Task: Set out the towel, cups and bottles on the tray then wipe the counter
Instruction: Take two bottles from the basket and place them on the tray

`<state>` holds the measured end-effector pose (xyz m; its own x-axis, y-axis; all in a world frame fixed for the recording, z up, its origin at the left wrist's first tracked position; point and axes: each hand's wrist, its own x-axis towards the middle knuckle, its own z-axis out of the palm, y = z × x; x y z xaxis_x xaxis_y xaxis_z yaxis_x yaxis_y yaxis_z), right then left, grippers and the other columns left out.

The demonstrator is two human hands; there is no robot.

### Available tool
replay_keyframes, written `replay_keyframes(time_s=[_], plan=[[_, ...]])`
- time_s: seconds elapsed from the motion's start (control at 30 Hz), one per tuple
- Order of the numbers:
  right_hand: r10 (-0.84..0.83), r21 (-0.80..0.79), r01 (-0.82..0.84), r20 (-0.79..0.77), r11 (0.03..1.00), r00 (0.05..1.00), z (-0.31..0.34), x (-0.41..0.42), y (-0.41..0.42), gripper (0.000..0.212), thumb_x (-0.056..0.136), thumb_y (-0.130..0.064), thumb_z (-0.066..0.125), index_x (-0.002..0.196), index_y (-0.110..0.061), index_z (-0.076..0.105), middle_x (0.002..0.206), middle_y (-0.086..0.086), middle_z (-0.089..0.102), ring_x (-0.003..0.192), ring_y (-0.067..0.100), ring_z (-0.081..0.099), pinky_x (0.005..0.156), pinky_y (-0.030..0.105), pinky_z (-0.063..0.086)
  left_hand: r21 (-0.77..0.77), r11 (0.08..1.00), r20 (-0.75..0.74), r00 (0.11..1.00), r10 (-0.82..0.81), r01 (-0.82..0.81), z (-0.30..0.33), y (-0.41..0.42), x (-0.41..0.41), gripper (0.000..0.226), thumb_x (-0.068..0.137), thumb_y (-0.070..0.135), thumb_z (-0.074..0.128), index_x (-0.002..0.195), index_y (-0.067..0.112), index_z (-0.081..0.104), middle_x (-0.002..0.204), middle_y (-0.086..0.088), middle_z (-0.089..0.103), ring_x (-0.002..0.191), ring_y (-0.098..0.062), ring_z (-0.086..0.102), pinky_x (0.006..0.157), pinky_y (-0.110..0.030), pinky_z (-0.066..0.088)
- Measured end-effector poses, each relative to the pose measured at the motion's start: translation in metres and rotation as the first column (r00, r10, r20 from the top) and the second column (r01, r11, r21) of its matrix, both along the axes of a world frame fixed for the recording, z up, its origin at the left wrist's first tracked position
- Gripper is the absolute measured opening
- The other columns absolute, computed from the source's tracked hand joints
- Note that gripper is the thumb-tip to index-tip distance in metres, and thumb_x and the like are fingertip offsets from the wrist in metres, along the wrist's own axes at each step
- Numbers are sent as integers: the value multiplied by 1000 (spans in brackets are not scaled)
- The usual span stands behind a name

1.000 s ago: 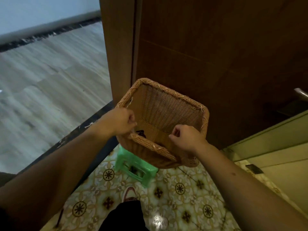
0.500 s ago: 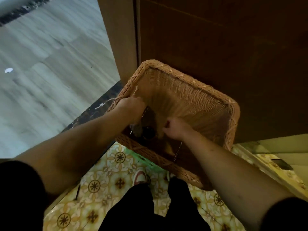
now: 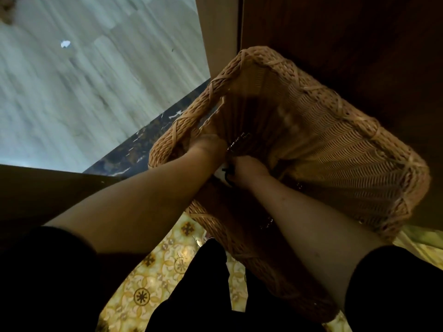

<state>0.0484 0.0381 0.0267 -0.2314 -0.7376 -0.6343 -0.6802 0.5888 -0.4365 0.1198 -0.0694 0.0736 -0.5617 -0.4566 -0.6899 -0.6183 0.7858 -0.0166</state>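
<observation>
A tan wicker basket [image 3: 335, 149] hangs tilted in front of me, its opening facing me. Both my arms reach into it. My left hand [image 3: 208, 144] is deep inside by the left wall, fingers curled downward and hidden. My right hand [image 3: 247, 168] is bunched close beside it. Between the two hands shows a small white thing [image 3: 219, 174] with a dark cord or strap on it, and I cannot tell what it is. A dark ridged item [image 3: 241, 140] lies just beyond the hands. No towel, cups, bottles or tray are in view.
A brown wooden door or panel [image 3: 335, 32] stands right behind the basket. Yellow patterned floor tiles [image 3: 153, 279] lie below, with my black-clad legs [image 3: 203, 295] over them. Grey plank flooring [image 3: 84, 92] spreads to the left beyond a dark threshold strip [image 3: 134, 149].
Both hands have left the basket's near rim and gone down inside it, coming together. The basket now sits closer and larger in view, and the green stool is out of sight.
</observation>
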Motion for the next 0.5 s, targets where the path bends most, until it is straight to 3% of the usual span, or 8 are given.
replay_keyframes(time_s=[0.2, 0.37, 0.5], plan=[[77, 55, -73, -86, 996, 993, 32, -12, 10, 34, 88, -27, 67, 120, -16, 64, 121, 12, 66, 111, 34, 63, 84, 38, 49, 7, 1000, -50, 999, 12, -11, 25, 6, 4, 34, 95, 16, 59, 129, 13, 59, 122, -10, 63, 107, -28, 61, 72, -34, 41], [145, -1, -145, -96, 989, 985, 101, -38, 18, 22, 92, -23, 64, 114, -22, 64, 113, 5, 64, 104, 28, 62, 78, 35, 47, -102, 993, -179, 983, 45, -64, 83, 22, 13, 32, 92, 23, 64, 122, 18, 58, 98, -1, 58, 80, -18, 55, 62, -32, 44], [217, -119, -239, -170, 964, 961, 168, -53, 18, 15, 89, -30, 65, 103, -25, 65, 99, -1, 65, 90, 21, 62, 78, 41, 55, -222, 967, -352, 935, 37, -122, 137, 38, 27, 35, 93, 31, 61, 125, 20, 54, 110, -5, 63, 91, -22, 64, 66, -32, 46]])
